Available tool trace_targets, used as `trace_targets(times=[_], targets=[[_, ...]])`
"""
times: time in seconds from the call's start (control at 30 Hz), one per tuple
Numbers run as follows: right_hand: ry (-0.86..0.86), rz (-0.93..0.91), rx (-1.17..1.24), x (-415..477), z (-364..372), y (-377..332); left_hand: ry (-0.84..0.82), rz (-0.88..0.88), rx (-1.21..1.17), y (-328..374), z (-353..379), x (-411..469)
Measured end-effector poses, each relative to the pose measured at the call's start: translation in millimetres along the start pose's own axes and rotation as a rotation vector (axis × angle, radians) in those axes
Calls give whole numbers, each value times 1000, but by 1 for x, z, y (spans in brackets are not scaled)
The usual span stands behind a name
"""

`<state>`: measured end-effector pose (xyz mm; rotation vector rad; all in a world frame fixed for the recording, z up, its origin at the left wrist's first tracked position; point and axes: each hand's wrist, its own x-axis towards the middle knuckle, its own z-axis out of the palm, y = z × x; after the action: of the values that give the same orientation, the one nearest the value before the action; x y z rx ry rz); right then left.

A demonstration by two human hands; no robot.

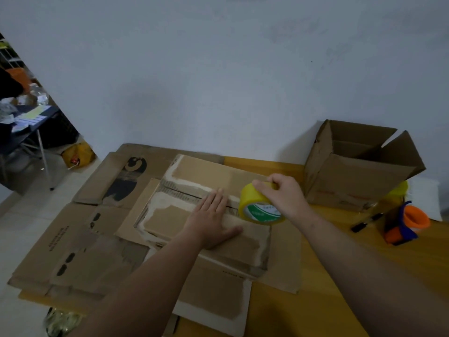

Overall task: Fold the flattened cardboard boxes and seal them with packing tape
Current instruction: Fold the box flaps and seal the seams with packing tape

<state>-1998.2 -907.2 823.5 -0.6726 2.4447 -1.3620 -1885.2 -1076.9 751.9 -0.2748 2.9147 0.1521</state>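
Flattened cardboard sheets (73, 251) lay under and left of the folded box (243, 249). The left hand (213, 222) pressed flat, fingers straight, on that box's top; the right hand (284, 193) gripped the yellow tape roll (254, 199) at the box's right edge. Beyond the box stood an open carton (352, 176).

Dim, soft focus; wide-angle bending at edges
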Motion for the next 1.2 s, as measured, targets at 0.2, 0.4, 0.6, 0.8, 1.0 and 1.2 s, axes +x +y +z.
trace_targets(times=[0.2,0.4,0.6,0.8,1.0,1.2], targets=[[-13,-68,-443,16,-20,-48,-6,2,1,-2,-5,5],[-217,89,-688,11,-52,-14,-38,7,11,-2,-4,6],[-342,215,-735,6,-32,31,-80,-1,41,0,-3,8],[-262,217,-784,8,-23,39,-92,0,66,47,-6,8],[-277,231,-777,12,-21,45,-125,208,73,65,-1,13],[-295,260,-622,13,-22,54,-70,-234,-14,-61,-23,3]])
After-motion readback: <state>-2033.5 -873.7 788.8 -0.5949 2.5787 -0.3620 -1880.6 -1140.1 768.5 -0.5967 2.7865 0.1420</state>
